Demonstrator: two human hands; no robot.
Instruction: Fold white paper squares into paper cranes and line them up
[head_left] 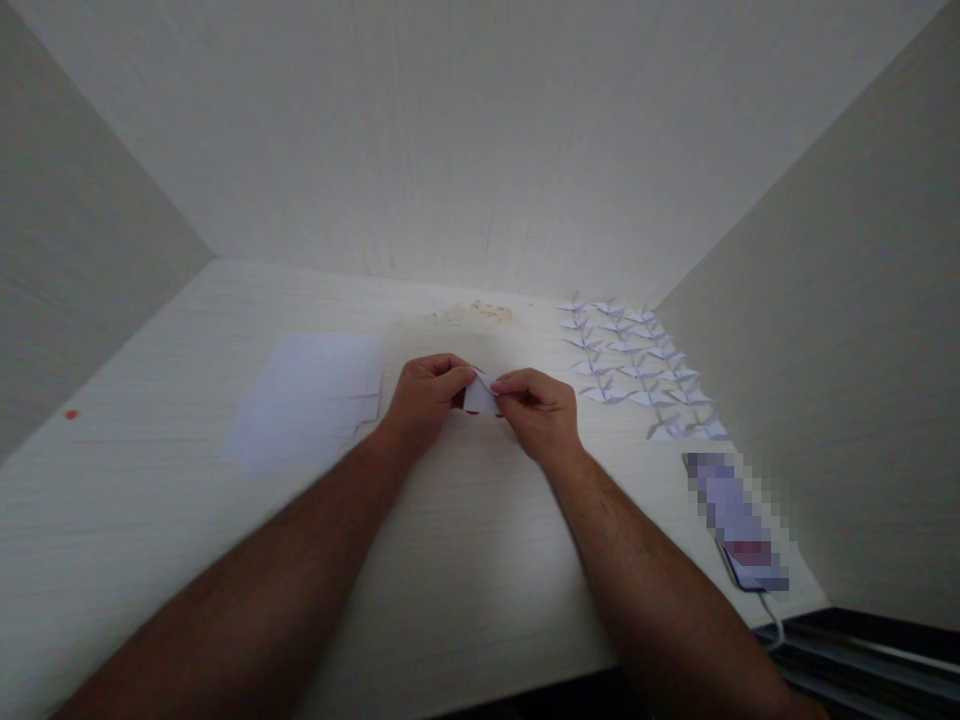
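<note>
Between my two hands is a small piece of folded white paper (pixel 480 396), held above the middle of the table. My left hand (pixel 433 390) pinches its upper left edge between thumb and fingers. On the other side, my right hand (pixel 538 405) grips the right edge, thumb and forefinger pressed together. The paper's top narrows toward a point; my fingers cover part of both sides. Folded paper cranes (pixel 634 370) stand in rows at the back right, apart from my hands.
White paper sheets (pixel 300 400) lie left of my hands. A phone (pixel 739 525) with a white cable (pixel 776 625) rests near the right edge. Pale walls (pixel 480 150) enclose the table (pixel 465 570) at the back and sides. An orange spot (pixel 72 414) marks the left side.
</note>
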